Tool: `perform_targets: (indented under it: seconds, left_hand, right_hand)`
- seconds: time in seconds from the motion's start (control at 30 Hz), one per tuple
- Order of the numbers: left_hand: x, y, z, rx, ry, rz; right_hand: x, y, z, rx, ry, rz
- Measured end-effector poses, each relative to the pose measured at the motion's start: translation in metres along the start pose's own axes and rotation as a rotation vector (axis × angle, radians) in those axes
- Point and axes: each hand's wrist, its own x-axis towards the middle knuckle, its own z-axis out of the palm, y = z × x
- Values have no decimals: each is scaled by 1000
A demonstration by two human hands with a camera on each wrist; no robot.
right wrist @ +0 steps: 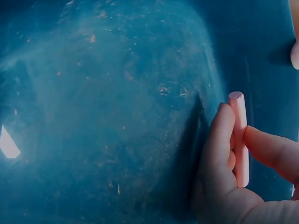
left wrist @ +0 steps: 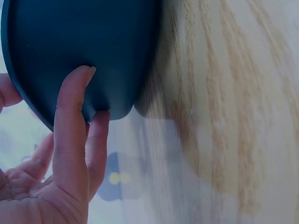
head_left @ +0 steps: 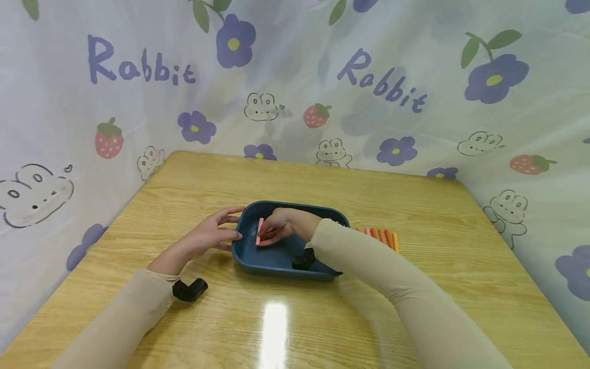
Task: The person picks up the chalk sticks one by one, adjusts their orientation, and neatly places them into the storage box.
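Note:
A dark blue rounded tray (head_left: 276,271) stands on the wooden table in the head view. Inside its left end, my right hand (head_left: 285,223) pinches a pink chalk stick (head_left: 259,233) between thumb and fingers. Seen from the right wrist, the chalk (right wrist: 240,149) is held upright, its flat end showing, close to the tray's end wall. My left hand (head_left: 203,240) is at the outside of the tray's left end, fingers spread and fairly straight. In the left wrist view its fingertips rest against the tray's outer wall (left wrist: 121,51).
Right of the tray, several red, pink, orange and yellow chalk sticks (head_left: 382,237) lie in a row, partly hidden by my right sleeve (head_left: 369,261). Small pale specks dot the tray floor (right wrist: 117,140). A printed curtain (head_left: 295,77) hangs around the wooden table (head_left: 207,179).

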Motion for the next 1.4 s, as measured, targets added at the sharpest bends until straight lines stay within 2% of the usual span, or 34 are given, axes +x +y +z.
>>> perform_targets:
  seconds: [0.27, 0.53, 0.87, 1.2, 1.4]
  left_hand:
    - [2, 3, 1, -1, -6, 8]
    - [2, 6, 5, 10, 5, -4]
    - [1, 6, 9, 13, 43, -26]
    - [-3, 11, 12, 44, 102, -41]
    - [-3, 15, 16, 42, 110, -50]
  right_hand:
    - [-3, 0, -4, 47, -27, -10]
    - [-15, -2, -10, -15, -41, -65]
    - [-50, -3, -22, -28, -62, -188]
    - [-85, 9, -48, -82, -97, -275]
    - [-101, 15, -66, -101, -110, -303]
